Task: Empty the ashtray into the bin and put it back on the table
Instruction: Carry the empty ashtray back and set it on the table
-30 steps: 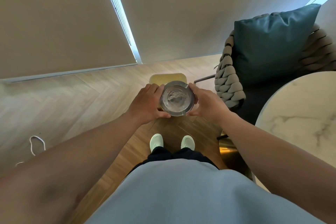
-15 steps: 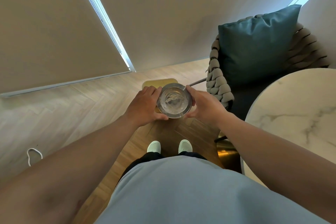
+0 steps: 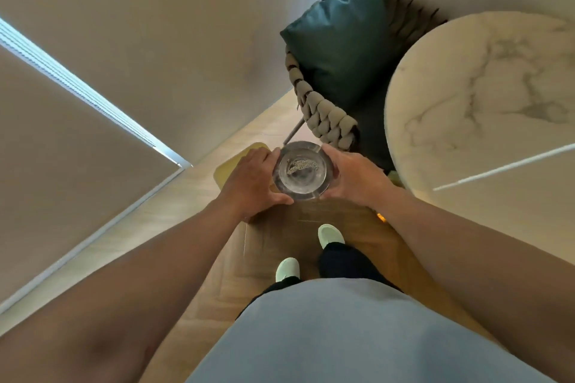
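A round clear glass ashtray (image 3: 301, 172) with a streak of grey ash in its bowl is held level in front of me, above the floor. My left hand (image 3: 251, 183) grips its left side and my right hand (image 3: 353, 176) grips its right side. Behind and below my left hand a yellow-gold bin (image 3: 230, 164) shows on the floor, mostly hidden by the hand and the ashtray. The round white marble table (image 3: 485, 93) lies at the right, close to my right forearm.
A woven rope chair (image 3: 323, 116) with a teal cushion (image 3: 339, 40) stands between the table and the wall, just beyond the ashtray. Beige roller blinds cover the windows at the left. My feet in pale shoes stand on the herringbone wooden floor (image 3: 193, 205).
The view has swung and tilted, so the table and chair now sit higher and nearer the middle. One foot has stepped forward. Both hands still hold the ashtray the same way.
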Demonstrator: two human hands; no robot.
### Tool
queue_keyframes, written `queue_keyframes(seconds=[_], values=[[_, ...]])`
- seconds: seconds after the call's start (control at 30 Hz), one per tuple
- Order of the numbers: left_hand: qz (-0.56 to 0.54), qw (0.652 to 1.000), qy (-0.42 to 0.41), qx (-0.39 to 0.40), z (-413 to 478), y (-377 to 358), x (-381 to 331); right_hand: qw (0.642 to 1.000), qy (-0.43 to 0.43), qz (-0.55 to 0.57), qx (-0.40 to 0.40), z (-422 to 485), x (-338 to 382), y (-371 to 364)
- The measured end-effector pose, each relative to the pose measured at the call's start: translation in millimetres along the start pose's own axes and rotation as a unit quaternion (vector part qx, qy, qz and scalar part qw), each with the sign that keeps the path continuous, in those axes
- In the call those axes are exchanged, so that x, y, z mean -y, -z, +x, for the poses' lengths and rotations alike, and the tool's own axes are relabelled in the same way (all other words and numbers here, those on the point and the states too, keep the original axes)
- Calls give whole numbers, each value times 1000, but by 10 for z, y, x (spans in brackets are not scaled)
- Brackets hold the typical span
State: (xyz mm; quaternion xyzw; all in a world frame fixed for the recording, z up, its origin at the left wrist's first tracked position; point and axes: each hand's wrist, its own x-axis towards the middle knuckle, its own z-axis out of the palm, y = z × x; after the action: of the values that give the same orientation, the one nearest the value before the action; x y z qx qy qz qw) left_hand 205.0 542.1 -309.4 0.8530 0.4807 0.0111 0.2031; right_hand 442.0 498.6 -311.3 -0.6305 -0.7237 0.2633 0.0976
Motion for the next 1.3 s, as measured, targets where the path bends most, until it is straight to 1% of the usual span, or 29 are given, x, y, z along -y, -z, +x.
queue_keyframes(seconds=[0.17, 0.3, 0.53, 0.63, 0.77, 0.97, 1.3], values=[[21, 996, -83, 19, 3, -129, -185, 996, -79, 43, -23, -551, -4, -77], [37, 989, -141, 37, 47, -281, -473, 988, -136, 58, -52, -1006, -87, -95], [36, 964, -250, 82, 224, -553, -1323, 963, -221, 95, -120, -1894, -454, 10], [43, 952, -284, 110, 243, -731, -1768, 950, -258, 121, -127, -2292, -672, 41], [40, 939, -311, 139, 194, -916, -2219, 940, -284, 128, -138, -2740, -939, 37], [49, 929, -334, 151, 111, -1134, -2803, 935, -299, 130, -141, -3259, -1310, 37], [42, 928, -341, 141, 155, -1259, -3350, 936, -288, 116, -165, -3614, -1711, 167]])
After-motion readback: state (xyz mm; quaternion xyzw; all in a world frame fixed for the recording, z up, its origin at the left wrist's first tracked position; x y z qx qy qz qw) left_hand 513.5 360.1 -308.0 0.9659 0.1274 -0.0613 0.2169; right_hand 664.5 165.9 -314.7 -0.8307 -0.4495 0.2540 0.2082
